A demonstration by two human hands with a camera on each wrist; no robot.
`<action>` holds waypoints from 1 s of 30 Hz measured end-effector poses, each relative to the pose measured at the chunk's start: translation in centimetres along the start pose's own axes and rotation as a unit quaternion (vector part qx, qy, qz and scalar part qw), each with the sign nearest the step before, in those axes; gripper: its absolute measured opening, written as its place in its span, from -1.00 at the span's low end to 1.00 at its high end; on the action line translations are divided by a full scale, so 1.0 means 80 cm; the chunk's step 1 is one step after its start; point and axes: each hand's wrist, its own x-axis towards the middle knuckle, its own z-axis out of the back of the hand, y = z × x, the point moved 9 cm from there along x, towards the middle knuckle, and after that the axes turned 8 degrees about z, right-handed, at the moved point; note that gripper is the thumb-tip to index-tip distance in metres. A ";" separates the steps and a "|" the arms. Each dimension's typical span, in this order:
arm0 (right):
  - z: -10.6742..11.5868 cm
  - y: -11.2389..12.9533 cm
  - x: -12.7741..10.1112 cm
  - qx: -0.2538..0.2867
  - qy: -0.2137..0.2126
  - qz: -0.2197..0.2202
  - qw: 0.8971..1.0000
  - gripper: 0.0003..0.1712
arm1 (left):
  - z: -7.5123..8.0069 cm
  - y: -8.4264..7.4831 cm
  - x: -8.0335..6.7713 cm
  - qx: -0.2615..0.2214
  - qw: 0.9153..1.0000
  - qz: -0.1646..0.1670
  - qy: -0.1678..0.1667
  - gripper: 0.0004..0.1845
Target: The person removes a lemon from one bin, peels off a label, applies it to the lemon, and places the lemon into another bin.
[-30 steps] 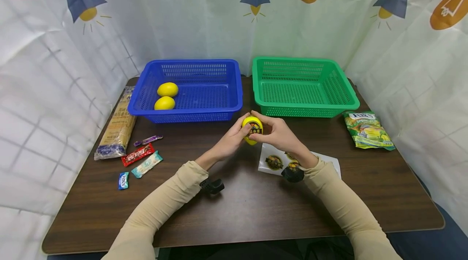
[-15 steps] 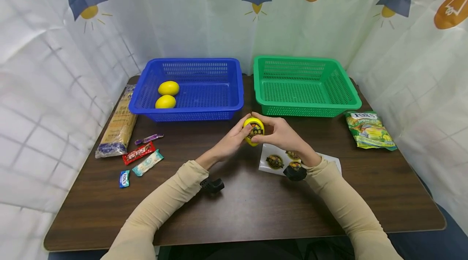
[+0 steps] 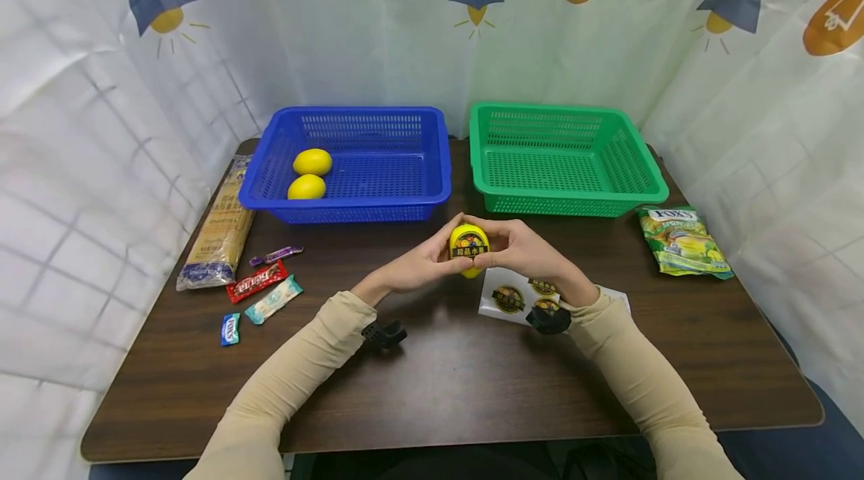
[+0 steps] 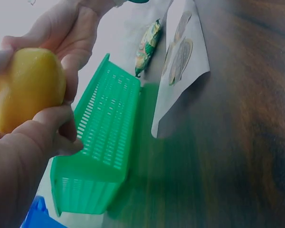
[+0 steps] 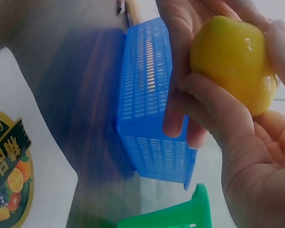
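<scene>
Here, one yellow lemon (image 5: 230, 59) in the grip of both hands (image 3: 428, 259) (image 3: 523, 247), thumbs near its dark sticker's (image 3: 469, 242) lower edge.

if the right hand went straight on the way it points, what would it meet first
Most likely the left hand, which faces it around the yellow fruit they both hold. Past those, the near right corner of the blue basket looks next in line, though depth is hard to judge.
</scene>
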 end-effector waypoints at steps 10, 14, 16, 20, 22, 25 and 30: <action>-0.002 -0.004 0.000 0.087 0.015 0.001 0.996 -0.17 | -0.004 -0.008 -0.001 -0.062 0.995 -0.049 0.066 -0.34; 0.000 -0.006 0.000 0.105 0.019 0.010 0.994 -0.20 | -0.006 -0.007 -0.002 -0.128 0.987 -0.045 0.081 -0.29; 0.001 -0.007 0.000 0.107 0.023 0.013 0.994 -0.21 | -0.005 -0.006 -0.003 -0.142 0.986 -0.042 0.077 -0.27; 0.000 -0.006 -0.001 0.110 0.031 0.022 0.993 -0.21 | -0.005 -0.007 -0.004 -0.150 0.985 -0.044 0.068 -0.25; 0.001 -0.003 -0.001 0.113 0.031 0.028 0.993 -0.21 | -0.005 -0.009 -0.004 -0.154 0.985 -0.047 0.066 -0.25; 0.002 0.001 -0.002 0.128 0.030 0.036 0.991 -0.24 | -0.004 -0.010 -0.004 -0.158 0.984 -0.052 0.064 -0.25; -0.001 0.003 -0.002 0.189 0.040 0.045 0.980 -0.27 | -0.003 -0.012 -0.005 -0.165 0.982 -0.055 0.068 -0.26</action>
